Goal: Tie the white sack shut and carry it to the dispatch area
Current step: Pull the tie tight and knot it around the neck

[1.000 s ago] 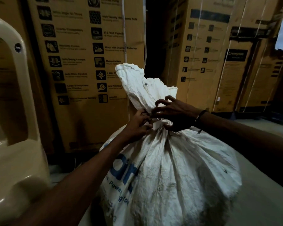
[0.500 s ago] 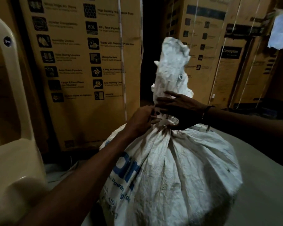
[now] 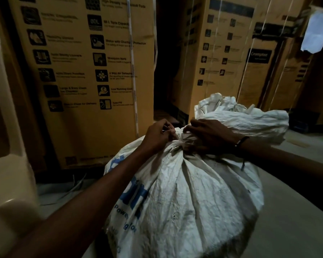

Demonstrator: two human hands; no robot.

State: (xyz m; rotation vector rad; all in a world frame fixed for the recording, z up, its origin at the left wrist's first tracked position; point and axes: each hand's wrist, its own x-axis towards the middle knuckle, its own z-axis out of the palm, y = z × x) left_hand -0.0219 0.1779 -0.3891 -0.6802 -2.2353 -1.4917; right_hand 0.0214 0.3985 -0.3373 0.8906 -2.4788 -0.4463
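1. Sack top was standing up a sec ago, now it's flopped over to the right, behind the right hand.
2. Boxes stand behind.
3. Sack sits on the floor under both hands.
4. Left hand pinches the neck; right hand's fingers are curled on it too.

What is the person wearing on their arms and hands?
Both forearms are bare, with no sleeves in view and no gloves. The left hand wears nothing visible. The right hand has a thin dark band at the wrist, and a dark thread hangs from it.

Tall printed cardboard cartons strapped with white bands behind; cream plastic chair at left; grey floor.
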